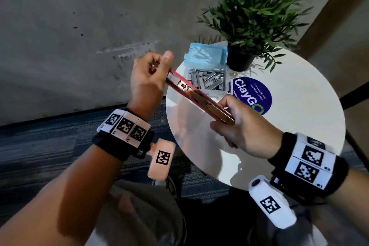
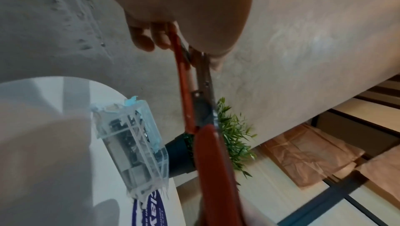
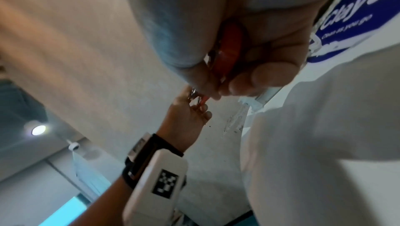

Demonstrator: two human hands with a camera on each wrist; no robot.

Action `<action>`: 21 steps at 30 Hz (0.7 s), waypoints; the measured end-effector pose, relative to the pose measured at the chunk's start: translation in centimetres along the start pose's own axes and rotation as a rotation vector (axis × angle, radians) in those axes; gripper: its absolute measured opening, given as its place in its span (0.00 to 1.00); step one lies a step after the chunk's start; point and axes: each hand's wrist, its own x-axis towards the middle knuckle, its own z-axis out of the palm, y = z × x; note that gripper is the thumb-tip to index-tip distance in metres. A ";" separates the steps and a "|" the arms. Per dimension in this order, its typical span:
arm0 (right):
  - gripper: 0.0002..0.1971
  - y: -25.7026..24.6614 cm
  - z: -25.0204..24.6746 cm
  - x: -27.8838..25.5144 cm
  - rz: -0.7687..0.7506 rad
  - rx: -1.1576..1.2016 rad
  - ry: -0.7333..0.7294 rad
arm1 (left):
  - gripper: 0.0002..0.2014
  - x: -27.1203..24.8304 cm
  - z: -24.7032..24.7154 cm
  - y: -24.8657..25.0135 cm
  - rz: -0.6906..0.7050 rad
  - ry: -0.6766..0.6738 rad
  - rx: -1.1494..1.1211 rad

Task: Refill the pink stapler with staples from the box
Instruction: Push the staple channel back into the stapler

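Dim indoor light. Glare on white bench [image 1: 299,90]; plant [image 1: 257,10] shadow falls across it. Wrist views blurred, near hands out of focus. Ceiling lamp [image 3: 38,130] flares. Edges bowed.

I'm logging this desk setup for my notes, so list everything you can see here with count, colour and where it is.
Stapler: one, pink with metal rail, held above the table's near-left edge, a hand at each end.
Staple box: one, clear, lid open, on the table beyond the stapler, holding grey staple strips.
Box lid: one, light blue, hinged back behind the box.
Potted plant: one, green leaves, black pot, far side of table.
Round sticker: one, blue, at table centre.
Table: one, white, round.
Left hand: grip on the stapler's far end.
Right hand: grip on its near end.
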 end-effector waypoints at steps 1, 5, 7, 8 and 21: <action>0.10 0.2 -0.1 0.0 -0.031 -0.106 0.029 | 0.18 0.1 0.0 -0.2 -0.003 -0.003 0.025; 0.10 0.3 -0.2 0.1 -0.105 -0.315 0.132 | 0.13 0.0 0.1 -1.2 -0.038 0.019 0.108; 0.10 0.2 -0.4 0.2 -0.105 -0.348 0.146 | 0.14 -0.1 0.0 -1.7 -0.095 0.053 0.133; 0.10 0.1 -0.7 0.2 -0.105 -0.366 0.136 | 0.15 -0.1 -0.1 -1.9 -0.125 0.068 0.156; 0.13 0.2 -10.0 0.2 0.054 -0.330 0.039 | 0.23 -2.2 0.4 -0.7 0.569 -0.474 0.578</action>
